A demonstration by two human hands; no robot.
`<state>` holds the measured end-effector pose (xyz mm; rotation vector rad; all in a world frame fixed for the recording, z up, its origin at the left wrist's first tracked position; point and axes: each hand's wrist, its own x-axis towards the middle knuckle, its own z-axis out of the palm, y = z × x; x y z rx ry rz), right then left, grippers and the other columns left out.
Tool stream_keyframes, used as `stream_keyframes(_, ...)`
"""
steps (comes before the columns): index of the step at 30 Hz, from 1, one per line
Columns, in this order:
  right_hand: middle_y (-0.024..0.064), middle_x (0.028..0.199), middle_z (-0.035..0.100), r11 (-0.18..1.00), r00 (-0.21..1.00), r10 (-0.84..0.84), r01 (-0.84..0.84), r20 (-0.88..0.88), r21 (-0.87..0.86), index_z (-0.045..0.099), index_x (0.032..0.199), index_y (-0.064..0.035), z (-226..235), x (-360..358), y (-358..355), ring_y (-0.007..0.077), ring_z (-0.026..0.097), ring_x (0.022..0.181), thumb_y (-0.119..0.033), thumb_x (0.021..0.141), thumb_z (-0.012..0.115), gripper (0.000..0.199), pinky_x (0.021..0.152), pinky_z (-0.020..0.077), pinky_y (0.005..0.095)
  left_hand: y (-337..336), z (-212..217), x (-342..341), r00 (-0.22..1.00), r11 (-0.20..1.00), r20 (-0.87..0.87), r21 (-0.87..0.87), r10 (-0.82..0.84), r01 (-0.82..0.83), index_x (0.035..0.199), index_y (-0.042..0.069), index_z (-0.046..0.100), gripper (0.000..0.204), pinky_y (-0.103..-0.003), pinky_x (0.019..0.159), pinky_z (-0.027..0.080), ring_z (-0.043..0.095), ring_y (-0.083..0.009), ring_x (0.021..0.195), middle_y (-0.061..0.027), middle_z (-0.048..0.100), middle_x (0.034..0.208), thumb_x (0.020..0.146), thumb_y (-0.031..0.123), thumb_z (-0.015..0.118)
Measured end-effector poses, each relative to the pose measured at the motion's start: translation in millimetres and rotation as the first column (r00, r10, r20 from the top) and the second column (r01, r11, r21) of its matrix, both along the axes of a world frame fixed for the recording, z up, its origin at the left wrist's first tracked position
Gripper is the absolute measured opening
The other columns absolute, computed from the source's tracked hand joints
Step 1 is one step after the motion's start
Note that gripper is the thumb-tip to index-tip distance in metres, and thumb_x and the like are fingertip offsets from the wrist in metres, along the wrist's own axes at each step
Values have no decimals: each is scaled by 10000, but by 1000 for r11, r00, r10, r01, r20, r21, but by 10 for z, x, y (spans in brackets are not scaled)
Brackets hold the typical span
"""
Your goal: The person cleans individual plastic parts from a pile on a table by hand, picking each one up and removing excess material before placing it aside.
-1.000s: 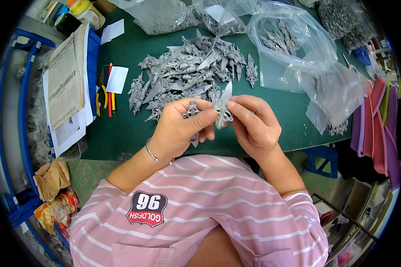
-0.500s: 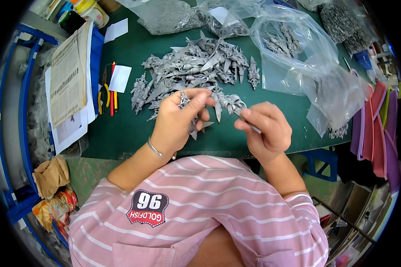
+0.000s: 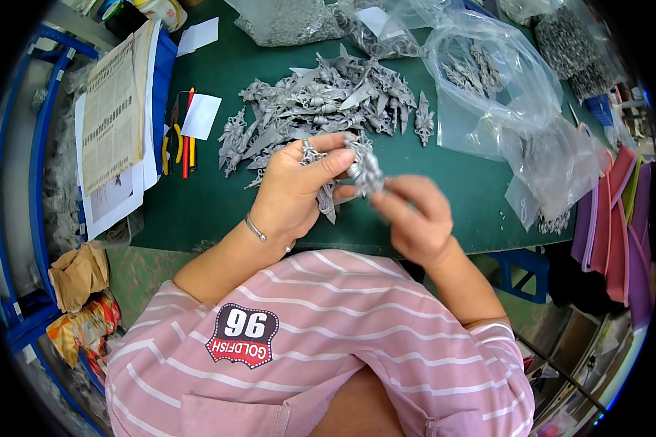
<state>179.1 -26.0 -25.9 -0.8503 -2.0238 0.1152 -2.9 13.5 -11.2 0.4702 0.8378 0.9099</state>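
Note:
My left hand (image 3: 293, 182) is closed, with a grey metal casting (image 3: 364, 166) pinched upright between thumb and fingertips. A second grey piece (image 3: 326, 200) shows below its fingers, and part of another lies against the index finger. Motion blurs my right hand (image 3: 418, 218); its thumb and fingers are drawn together at the casting's lower end, and what they pinch is hidden. Just beyond both hands spreads a pile of similar castings (image 3: 335, 98), many with pointed blade-like ends. One loose casting (image 3: 424, 120) lies right of the pile.
An open clear plastic bag (image 3: 474, 131) holding castings lies at the right. Filled bags (image 3: 288, 22) line the back. At left are yellow-handled pliers (image 3: 173, 149), a red pen (image 3: 186, 156), a white card (image 3: 201, 116) and papers (image 3: 113, 124). Coloured strips (image 3: 612, 226) hang at the right edge.
My right hand has moved slightly left, toward my left hand. The casting between them now stands upright at the left fingertips, where before it stretched across to the right hand.

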Motion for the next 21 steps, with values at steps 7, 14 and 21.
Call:
stream_keyframes(7, 209, 1103, 520, 817, 835, -492, 540, 246, -199, 532, 1092, 10, -134, 359, 608, 373, 513, 993, -18, 762, 576, 334, 857, 424, 403, 1, 37, -2, 999, 1000, -49, 21, -5, 6, 1078, -18, 558, 269, -236, 559, 512, 574, -112, 745, -62, 608, 870, 845, 112, 598)
stream_keyframes(14, 199, 988, 565, 774, 837, -447, 539, 317, -332, 588, 920, 20, -509, 453, 685, 361, 524, 968, -69, 748, 621, 197, 830, 424, 411, 4, -6, -39, 999, 998, -13, 44, -42, 42, 1046, -8, 587, 234, -238, 558, 502, 566, -108, 760, -38, 604, 859, 856, 130, 589)
stream_keyframes(21, 147, 842, 572, 659, 945, -323, 262, 50, -705, 577, 838, 17, -267, 253, 229, 269, 592, 746, 18, 719, 612, 124, 664, 480, 334, 0, -22, -26, 998, 997, -23, 58, -53, 54, 1022, -14, 597, 222, -222, 545, 490, 554, -97, 742, -33, 598, 837, 855, 132, 591)
